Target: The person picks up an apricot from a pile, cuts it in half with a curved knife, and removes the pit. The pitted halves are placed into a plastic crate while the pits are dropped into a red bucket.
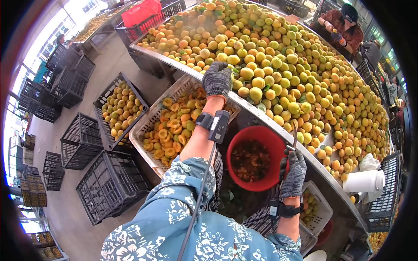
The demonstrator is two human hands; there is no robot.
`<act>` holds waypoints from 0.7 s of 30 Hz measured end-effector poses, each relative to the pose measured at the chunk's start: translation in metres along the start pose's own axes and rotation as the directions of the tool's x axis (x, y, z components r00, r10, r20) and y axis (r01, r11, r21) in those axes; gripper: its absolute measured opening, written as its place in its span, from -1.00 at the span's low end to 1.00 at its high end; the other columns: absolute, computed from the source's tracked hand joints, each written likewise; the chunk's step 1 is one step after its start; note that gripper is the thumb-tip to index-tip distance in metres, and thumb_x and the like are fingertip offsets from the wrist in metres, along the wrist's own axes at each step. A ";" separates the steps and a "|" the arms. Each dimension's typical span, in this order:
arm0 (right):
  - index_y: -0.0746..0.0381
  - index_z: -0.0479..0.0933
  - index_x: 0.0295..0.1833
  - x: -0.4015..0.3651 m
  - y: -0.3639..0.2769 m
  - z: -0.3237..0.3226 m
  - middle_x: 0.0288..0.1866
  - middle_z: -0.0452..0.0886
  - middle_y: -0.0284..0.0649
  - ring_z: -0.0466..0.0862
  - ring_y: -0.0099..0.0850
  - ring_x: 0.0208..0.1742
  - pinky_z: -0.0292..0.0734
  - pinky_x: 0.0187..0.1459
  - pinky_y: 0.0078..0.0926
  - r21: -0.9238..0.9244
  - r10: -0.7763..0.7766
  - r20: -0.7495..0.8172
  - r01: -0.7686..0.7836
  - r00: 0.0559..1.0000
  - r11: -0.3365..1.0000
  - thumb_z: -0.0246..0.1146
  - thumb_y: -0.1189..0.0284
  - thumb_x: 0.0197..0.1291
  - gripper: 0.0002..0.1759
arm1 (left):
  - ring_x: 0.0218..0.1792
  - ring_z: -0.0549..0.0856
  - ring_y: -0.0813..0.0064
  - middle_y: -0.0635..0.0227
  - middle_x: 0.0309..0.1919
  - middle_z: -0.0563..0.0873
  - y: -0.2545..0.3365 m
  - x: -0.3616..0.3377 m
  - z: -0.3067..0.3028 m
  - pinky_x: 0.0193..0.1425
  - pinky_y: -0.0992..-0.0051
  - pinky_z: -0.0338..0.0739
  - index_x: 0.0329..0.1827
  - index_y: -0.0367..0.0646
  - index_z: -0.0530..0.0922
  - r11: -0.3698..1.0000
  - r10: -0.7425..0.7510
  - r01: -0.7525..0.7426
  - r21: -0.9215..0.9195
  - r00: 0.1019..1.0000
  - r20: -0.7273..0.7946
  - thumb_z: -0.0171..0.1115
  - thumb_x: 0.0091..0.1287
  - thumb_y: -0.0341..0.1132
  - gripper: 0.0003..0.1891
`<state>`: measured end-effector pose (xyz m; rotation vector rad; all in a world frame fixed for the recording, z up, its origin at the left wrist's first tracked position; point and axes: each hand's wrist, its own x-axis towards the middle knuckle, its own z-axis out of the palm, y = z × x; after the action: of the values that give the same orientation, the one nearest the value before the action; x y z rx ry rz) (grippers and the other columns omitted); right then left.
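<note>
My left hand (217, 80), in a grey knitted glove, is closed at the near edge of a table (272, 124) heaped with apricots (300, 65). Its fingers curl away from me, so anything inside them is hidden. A small green leaf (235, 70) shows beside the fingertips. Lower right, my gloved right hand (294, 173) is wrapped round a knife (295, 135) with a thin curved blade pointing up. Between my hands stands a red bucket (232, 145) with dark, wet-looking fruit scraps inside. Beneath my left forearm, a pale crate (143, 130) holds split apricot halves (167, 132).
Left of me, a black crate (123, 139) contains whole apricots, near black slatted crates (112, 185) on the floor. A white cylindrical container (363, 180) stands at the table's right end. Across the table, a person (348, 30) handles something. Another pale crate (324, 209) sits below my right hand.
</note>
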<state>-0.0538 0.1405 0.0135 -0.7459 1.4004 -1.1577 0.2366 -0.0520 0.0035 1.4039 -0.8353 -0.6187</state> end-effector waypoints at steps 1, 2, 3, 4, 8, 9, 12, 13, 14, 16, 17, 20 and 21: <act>0.22 0.53 -0.07 0.001 0.005 0.001 -0.58 0.48 -0.39 0.37 -0.65 -0.71 0.19 -0.75 -0.70 0.021 -0.002 0.025 0.002 1.000 1.000 0.17 0.26 0.36 -0.75 | -0.25 0.70 0.28 0.24 -0.30 0.74 0.006 -0.002 0.001 -0.06 0.40 0.56 -0.19 -0.13 0.69 0.952 0.137 -0.139 0.274 0.990 0.026 0.41 0.04 -0.28 -0.73; 0.22 0.53 -0.04 0.002 0.009 0.001 -0.58 0.48 -0.39 0.37 -0.65 -0.71 0.19 -0.75 -0.71 0.044 -0.007 0.049 0.004 0.999 0.999 0.16 0.25 0.37 -0.74 | -0.21 0.69 0.24 0.24 -0.26 0.74 0.010 -0.003 0.004 -0.04 0.36 0.55 -0.18 -0.11 0.69 0.812 0.261 -0.269 0.518 0.961 0.090 0.43 0.02 -0.25 -0.71; 0.22 0.53 -0.02 0.003 0.013 0.000 -0.57 0.48 -0.39 0.37 -0.66 -0.70 0.19 -0.74 -0.73 0.042 0.002 0.058 -0.005 0.998 0.999 0.16 0.25 0.37 -0.73 | -0.04 0.63 0.23 0.29 -0.18 0.72 0.011 -0.002 0.010 0.11 0.29 0.48 -0.17 -0.03 0.71 0.791 0.248 -0.289 0.539 0.957 0.151 0.46 -0.04 -0.19 -0.66; 0.22 0.53 -0.02 0.002 0.015 0.000 -0.57 0.48 -0.39 0.37 -0.66 -0.70 0.19 -0.74 -0.73 0.052 0.006 0.059 -0.009 0.998 0.999 0.16 0.25 0.37 -0.73 | -0.04 0.63 0.23 0.29 -0.18 0.72 0.013 -0.003 0.017 0.11 0.29 0.48 -0.17 -0.03 0.71 0.785 0.250 -0.295 0.545 0.956 0.157 0.46 -0.04 -0.19 -0.66; 0.23 0.53 0.00 -0.006 0.016 -0.015 -0.55 0.50 -0.39 0.37 -0.67 -0.69 0.21 -0.70 -0.74 0.073 0.008 0.069 -0.013 0.998 0.997 0.18 0.25 0.36 -0.72 | 0.30 0.39 0.21 0.27 0.14 0.59 0.017 0.003 0.047 0.36 0.07 0.22 0.11 0.07 0.61 0.439 0.164 -0.443 0.781 0.895 0.415 0.28 0.11 0.10 -0.47; 0.23 0.53 0.01 -0.007 0.015 -0.019 -0.54 0.50 -0.39 0.37 -0.68 -0.68 0.21 -0.69 -0.74 0.076 0.008 0.047 -0.011 0.999 0.997 0.19 0.25 0.35 -0.71 | 0.37 0.32 0.18 0.24 0.21 0.54 0.022 0.006 0.055 0.42 0.05 0.16 0.18 0.04 0.56 0.380 0.119 -0.439 0.814 0.896 0.427 0.26 0.13 0.12 -0.42; 0.23 0.53 0.04 -0.007 0.020 -0.027 -0.51 0.53 -0.40 0.40 -0.68 -0.63 0.23 -0.67 -0.75 0.097 -0.006 -0.005 0.007 1.000 0.995 0.22 0.24 0.33 -0.69 | 0.48 0.20 0.16 0.18 0.38 0.41 0.034 0.030 0.074 0.50 0.05 0.09 0.33 -0.01 0.44 0.228 -0.192 -0.398 0.889 0.876 0.442 0.24 0.16 0.18 -0.28; 0.22 0.52 0.04 -0.009 0.021 -0.031 -0.48 0.54 -0.40 0.42 -0.68 -0.61 0.23 -0.67 -0.75 0.107 -0.004 -0.009 0.005 1.000 0.994 0.23 0.25 0.32 -0.69 | 0.45 0.26 0.16 0.18 0.37 0.42 0.033 0.034 0.078 0.49 0.05 0.10 0.34 -0.03 0.44 0.216 -0.226 -0.399 0.891 0.868 0.443 0.23 0.17 0.16 -0.29; 0.22 0.52 0.05 -0.009 0.021 -0.032 -0.45 0.55 -0.41 0.44 -0.68 -0.59 0.23 -0.67 -0.75 0.119 -0.002 -0.013 0.003 1.000 0.993 0.23 0.25 0.32 -0.68 | 0.43 0.31 0.16 0.18 0.36 0.43 0.036 0.037 0.080 0.49 0.05 0.12 0.34 -0.04 0.43 0.201 -0.259 -0.399 0.894 0.859 0.442 0.22 0.18 0.13 -0.31; 0.22 0.52 0.04 -0.004 0.032 -0.037 -0.45 0.55 -0.41 0.44 -0.68 -0.59 0.23 -0.67 -0.76 0.137 0.006 -0.011 -0.005 1.000 0.991 0.23 0.25 0.32 -0.69 | 0.40 0.36 0.18 0.19 0.34 0.45 0.032 0.041 0.082 0.47 0.05 0.15 0.32 0.00 0.45 0.194 -0.262 -0.402 0.895 0.858 0.443 0.22 0.17 0.10 -0.34; 0.22 0.52 0.04 -0.002 0.036 -0.039 -0.45 0.55 -0.40 0.44 -0.68 -0.58 0.23 -0.67 -0.76 0.145 0.012 -0.007 -0.010 1.000 0.989 0.23 0.25 0.32 -0.69 | 0.37 0.41 0.19 0.20 0.32 0.48 0.030 0.042 0.083 0.45 0.05 0.17 0.31 0.03 0.46 0.194 -0.265 -0.399 0.896 0.858 0.440 0.21 0.16 0.07 -0.37; 0.21 0.52 0.01 -0.009 0.026 -0.034 -0.51 0.53 -0.40 0.41 -0.69 -0.63 0.21 -0.68 -0.77 0.142 0.011 0.004 -0.012 1.000 0.990 0.21 0.26 0.34 -0.72 | 0.25 0.55 0.22 0.21 0.19 0.59 0.022 0.033 0.068 0.30 0.28 0.41 0.29 0.17 0.49 0.214 -0.150 -0.467 0.858 0.852 0.501 0.22 0.09 0.10 -0.36; 0.20 0.52 -0.02 -0.010 0.024 -0.034 -0.55 0.51 -0.40 0.38 -0.69 -0.65 0.19 -0.68 -0.76 0.139 0.032 0.019 -0.034 0.999 0.990 0.18 0.27 0.35 -0.75 | 0.21 0.57 0.19 0.18 0.14 0.62 0.019 0.030 0.062 0.26 0.30 0.42 0.28 0.23 0.47 0.272 -0.116 -0.485 0.831 0.841 0.528 0.30 0.02 0.06 -0.34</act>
<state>-0.0807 0.1652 -0.0090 -0.6298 1.2987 -1.2072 0.2022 -0.1107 0.0242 2.2121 -2.0442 -0.2018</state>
